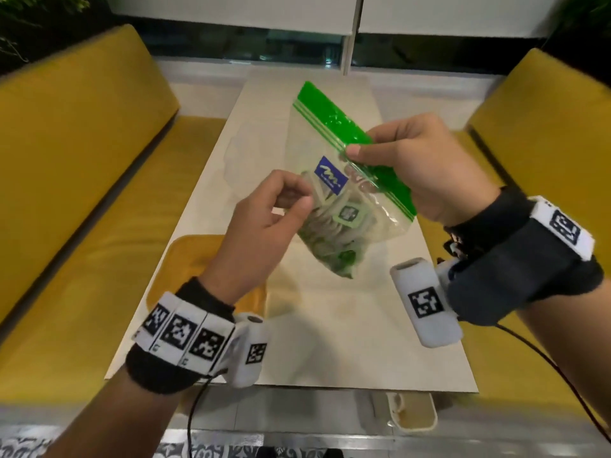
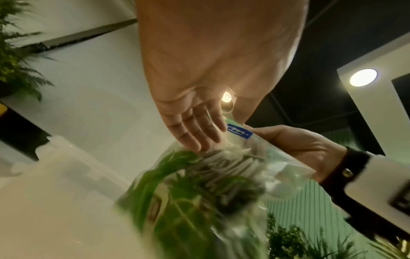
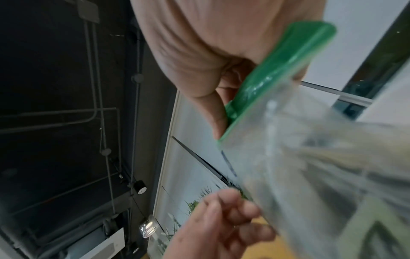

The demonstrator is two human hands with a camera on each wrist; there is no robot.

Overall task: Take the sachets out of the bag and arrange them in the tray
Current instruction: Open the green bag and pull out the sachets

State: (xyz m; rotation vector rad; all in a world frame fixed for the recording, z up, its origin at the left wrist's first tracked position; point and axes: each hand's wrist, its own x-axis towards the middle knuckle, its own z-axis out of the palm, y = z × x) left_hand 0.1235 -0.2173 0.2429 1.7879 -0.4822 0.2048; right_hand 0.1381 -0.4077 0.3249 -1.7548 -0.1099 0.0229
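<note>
A clear zip bag (image 1: 355,201) with a green zip strip (image 1: 330,123) hangs tilted in the air above the white table (image 1: 347,325). Several pale and green sachets (image 1: 330,226) are packed inside it. My right hand (image 1: 406,160) pinches the green strip between thumb and fingers. My left hand (image 1: 281,206) pinches the bag's clear film at its left side, below the strip. A yellow tray (image 1: 188,256) lies on the table, partly hidden under my left wrist. The left wrist view shows my left hand's fingers (image 2: 199,129) lying on the bag (image 2: 199,192). In the right wrist view my right hand (image 3: 210,61) holds the strip (image 3: 277,70).
Yellow benches run along the left (image 1: 82,143) and right (image 1: 545,127) of the table. A window ledge lies beyond the far end. Dark cables hang from both wrist cameras near the table's front edge. A white object (image 1: 410,411) sits below that edge.
</note>
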